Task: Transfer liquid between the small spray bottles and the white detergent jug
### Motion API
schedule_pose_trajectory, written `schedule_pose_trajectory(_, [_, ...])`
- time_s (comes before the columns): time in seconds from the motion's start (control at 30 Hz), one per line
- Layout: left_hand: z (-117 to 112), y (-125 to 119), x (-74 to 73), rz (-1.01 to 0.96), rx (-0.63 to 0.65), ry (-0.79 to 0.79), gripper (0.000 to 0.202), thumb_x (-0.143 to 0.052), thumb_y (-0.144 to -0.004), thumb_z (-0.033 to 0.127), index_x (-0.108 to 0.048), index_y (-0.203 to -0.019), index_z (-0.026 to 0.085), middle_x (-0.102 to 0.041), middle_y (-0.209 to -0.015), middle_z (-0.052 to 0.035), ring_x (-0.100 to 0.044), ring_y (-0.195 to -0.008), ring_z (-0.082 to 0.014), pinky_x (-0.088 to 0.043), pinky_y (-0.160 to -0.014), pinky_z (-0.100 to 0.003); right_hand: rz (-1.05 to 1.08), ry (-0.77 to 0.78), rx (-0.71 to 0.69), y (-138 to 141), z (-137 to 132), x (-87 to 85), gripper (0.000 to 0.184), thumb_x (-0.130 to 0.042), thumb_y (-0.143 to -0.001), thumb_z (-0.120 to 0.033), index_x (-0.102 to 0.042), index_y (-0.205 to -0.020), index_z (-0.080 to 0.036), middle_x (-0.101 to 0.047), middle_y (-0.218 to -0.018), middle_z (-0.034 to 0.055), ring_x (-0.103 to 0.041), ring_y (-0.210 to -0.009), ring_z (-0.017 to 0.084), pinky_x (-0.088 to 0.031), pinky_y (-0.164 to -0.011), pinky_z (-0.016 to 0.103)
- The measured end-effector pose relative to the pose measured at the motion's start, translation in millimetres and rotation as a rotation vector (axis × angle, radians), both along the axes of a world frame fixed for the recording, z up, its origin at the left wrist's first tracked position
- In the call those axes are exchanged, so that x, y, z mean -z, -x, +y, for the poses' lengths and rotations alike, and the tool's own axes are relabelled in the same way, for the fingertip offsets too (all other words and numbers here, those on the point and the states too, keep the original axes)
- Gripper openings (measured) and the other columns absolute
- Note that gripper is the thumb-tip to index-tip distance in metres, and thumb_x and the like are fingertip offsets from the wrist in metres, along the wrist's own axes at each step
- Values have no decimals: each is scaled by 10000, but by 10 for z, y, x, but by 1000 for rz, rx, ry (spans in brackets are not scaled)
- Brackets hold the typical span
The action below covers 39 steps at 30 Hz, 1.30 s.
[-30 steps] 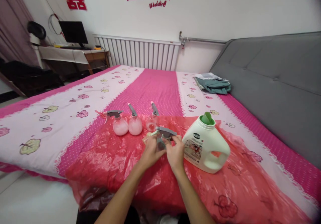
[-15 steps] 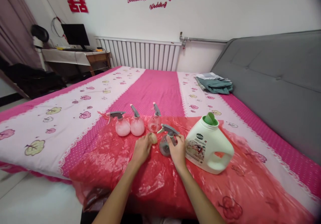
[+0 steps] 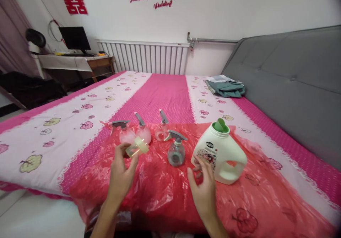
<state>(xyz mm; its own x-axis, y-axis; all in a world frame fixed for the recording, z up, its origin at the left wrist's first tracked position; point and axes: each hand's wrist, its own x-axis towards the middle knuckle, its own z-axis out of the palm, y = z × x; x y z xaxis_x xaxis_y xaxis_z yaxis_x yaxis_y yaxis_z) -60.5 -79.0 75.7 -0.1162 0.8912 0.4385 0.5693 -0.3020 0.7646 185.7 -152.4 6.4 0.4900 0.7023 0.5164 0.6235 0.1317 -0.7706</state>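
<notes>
My left hand [image 3: 120,176] pinches a small pale-green translucent cup [image 3: 137,147] and holds it above the red plastic sheet [image 3: 165,191]. My right hand [image 3: 204,186] is open, fingers spread, close to the lower left side of a white detergent jug with a green spout [image 3: 220,151]. A clear spray bottle with a grey trigger head [image 3: 176,149] stands upright between the two hands, touched by neither. Behind it stand three more small spray bottles [image 3: 142,131] in a row, two with pink liquid.
The red sheet lies on a pink and white bedspread [image 3: 80,113]. Folded green clothes [image 3: 226,88] rest by the grey headboard [image 3: 293,85]. A radiator [image 3: 144,57] and a desk with a monitor [image 3: 74,39] stand at the far wall.
My right hand has let go of the clear spray bottle, which now stands alone, and moved toward the jug. My left hand has picked up the small cup and drawn back to the left.
</notes>
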Motion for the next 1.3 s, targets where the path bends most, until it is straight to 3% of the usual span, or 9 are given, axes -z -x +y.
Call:
schedule_pose_trajectory(0.2, [194, -730, -1126, 264, 391, -272, 343, -488, -1025, 476, -595, -1235, 228, -686, -1013, -50, -643, -893, -248, -486, -821, -368, -43, -190, 436, -893, -311, -148, 520, -648, -925, -443, -595, -1322, -111, -600, -1177, 211, -530, -1144, 360, -417, -1026, 579])
schedule_pose_trajectory(0.37, [691, -1846, -1722, 691, 615, -295, 388, -510, -1066, 478, -602, -1285, 171, -713, -1113, -91, -651, -1000, -285, -474, -865, -380, 13, -88, 392, -1286, -124, 29, 682, -594, -910, -596, -556, -1397, -120, -614, -1329, 230, -549, -1253, 375, -412, -1079, 570])
schedule_pose_trajectory(0.57, [740, -2514, -1589, 993, 736, -267, 401, -521, -1075, 469, -662, -1205, 118, -724, -981, -135, -684, -901, -298, -494, -831, -378, 61, 7, 375, -1364, -100, 319, 639, -497, -929, -669, -701, -1215, -135, -720, -1196, 210, -600, -1140, 368, -428, -1039, 559])
schedule_pose_trajectory(0.73, [712, -2450, -1538, 1036, 861, -211, 359, -589, -1043, 338, -648, -1333, 134, -713, -1095, -175, -693, -974, -318, -525, -863, -407, 56, 62, 324, -1504, -135, 371, 645, -513, -895, -709, -762, -1084, -145, -751, -1141, 208, -609, -1126, 383, -432, -1034, 556])
schedule_pose_trajectory(0.9, [852, -2319, -1674, 989, 1219, -141, 656, -519, -814, -101, -729, -1235, 356, -633, -1419, 3, -592, -1311, -222, -493, -1014, -303, 48, 77, 305, -1538, -119, 386, 647, -498, -899, -713, -768, -1094, -158, -756, -1136, 198, -603, -1094, 380, -436, -1014, 555])
schedule_pose_trajectory(1.0, [803, -2341, -1625, 790, 1096, -219, 525, -586, -951, 100, -582, -1438, 298, -573, -1494, -76, -515, -1398, -283, -425, -1130, -452, 41, 76, 305, -1539, -122, 400, 667, -483, -895, -732, -768, -1087, -161, -758, -1111, 197, -599, -1089, 387, -435, -1010, 561])
schedule_pose_trajectory(1.07, [736, -2397, -1570, 802, 818, -269, 447, -586, -1032, 360, -565, -1443, 185, -661, -1320, -163, -604, -1254, -356, -428, -1082, -547, 36, 78, 304, -1542, -127, 408, 662, -483, -894, -731, -768, -1083, -164, -757, -1113, 198, -596, -1101, 389, -428, -1021, 569])
schedule_pose_trajectory(1.13, [703, -2445, -1554, 901, 713, -248, 440, -515, -1066, 444, -673, -1280, 94, -712, -1082, -188, -669, -1074, -379, -458, -997, -549, 31, 83, 304, -1544, -130, 413, 657, -484, -895, -728, -767, -1082, -166, -755, -1123, 200, -593, -1114, 391, -413, -1040, 584])
schedule_pose_trajectory(1.3, [829, -2383, -1675, 969, 1115, -155, 279, -543, -1030, 209, -753, -1206, 266, -707, -1170, -77, -687, -1060, -245, -504, -915, -328, 29, 91, 311, -1547, -128, 410, 689, -466, -892, -743, -761, -1090, -153, -754, -1121, 211, -596, -1112, 399, -416, -1037, 596])
